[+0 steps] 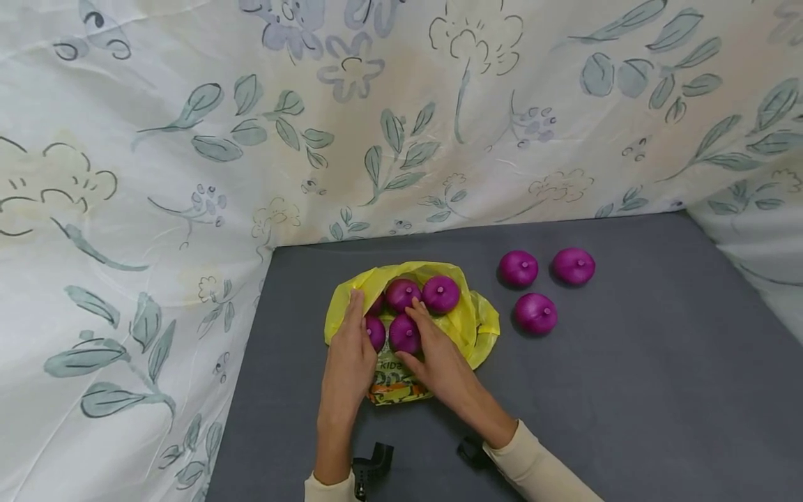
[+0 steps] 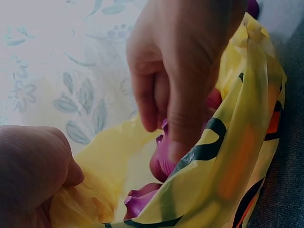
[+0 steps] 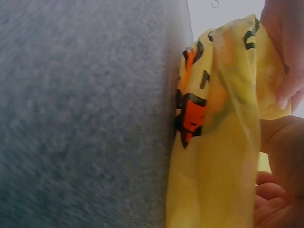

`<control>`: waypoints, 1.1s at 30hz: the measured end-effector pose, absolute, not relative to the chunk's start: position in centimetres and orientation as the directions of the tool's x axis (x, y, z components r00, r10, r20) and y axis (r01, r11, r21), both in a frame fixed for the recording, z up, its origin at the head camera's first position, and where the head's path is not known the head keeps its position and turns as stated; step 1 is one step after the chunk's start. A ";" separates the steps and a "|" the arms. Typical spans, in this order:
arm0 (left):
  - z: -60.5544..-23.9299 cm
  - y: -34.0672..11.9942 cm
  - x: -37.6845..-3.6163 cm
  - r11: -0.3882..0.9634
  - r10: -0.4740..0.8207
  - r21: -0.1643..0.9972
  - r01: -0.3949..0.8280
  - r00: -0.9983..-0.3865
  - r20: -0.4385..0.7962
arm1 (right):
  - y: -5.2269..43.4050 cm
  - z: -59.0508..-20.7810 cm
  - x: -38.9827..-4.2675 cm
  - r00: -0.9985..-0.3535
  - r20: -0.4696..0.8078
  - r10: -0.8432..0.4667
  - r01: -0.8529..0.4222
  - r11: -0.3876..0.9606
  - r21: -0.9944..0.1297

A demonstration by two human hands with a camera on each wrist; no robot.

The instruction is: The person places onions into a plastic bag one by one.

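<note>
A yellow plastic bag with dark and orange print lies open, several red onions inside it. My left hand is at the bag's left side; in the left wrist view its thumb and fingers pinch the rim of the bag. Reaching into the opening, my right hand grips a red onion between thumb and fingers. Behind that one sit two more onions, one at the right and another beside it. The left hand partly hides an onion. In the right wrist view the bag's wall covers the onions.
Three loose red onions lie right of the bag: one at the back, one farther right, one nearer. The grey tabletop meets a floral cloth behind and at both sides.
</note>
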State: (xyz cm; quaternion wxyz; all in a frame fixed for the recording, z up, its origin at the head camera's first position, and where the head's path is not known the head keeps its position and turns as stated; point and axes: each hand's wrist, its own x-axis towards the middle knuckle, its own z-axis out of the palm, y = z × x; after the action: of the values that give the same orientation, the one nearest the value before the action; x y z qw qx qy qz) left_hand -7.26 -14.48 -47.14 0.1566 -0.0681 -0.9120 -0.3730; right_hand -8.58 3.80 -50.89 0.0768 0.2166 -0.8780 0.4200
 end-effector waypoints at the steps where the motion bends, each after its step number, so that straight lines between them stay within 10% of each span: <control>1: -47.1 -14.5 -7.2 0.713 0.006 0.659 0.239 -0.942 0.335 | 3.8 -50.7 -8.5 -0.896 0.316 -0.312 -0.442 0.553 -0.706; 33: -46.7 -14.3 -6.8 0.699 -0.002 0.680 0.222 -0.950 0.311 | 12.4 -46.3 -9.8 -0.828 0.552 0.101 -0.460 0.440 -0.771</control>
State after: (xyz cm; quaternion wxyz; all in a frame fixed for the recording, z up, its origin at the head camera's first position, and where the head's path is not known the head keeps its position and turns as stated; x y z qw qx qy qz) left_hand -6.81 -14.29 -46.70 0.1456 -0.0605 -0.9101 -0.3833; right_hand -9.80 12.43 -46.27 0.2713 0.1118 -0.8040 0.5171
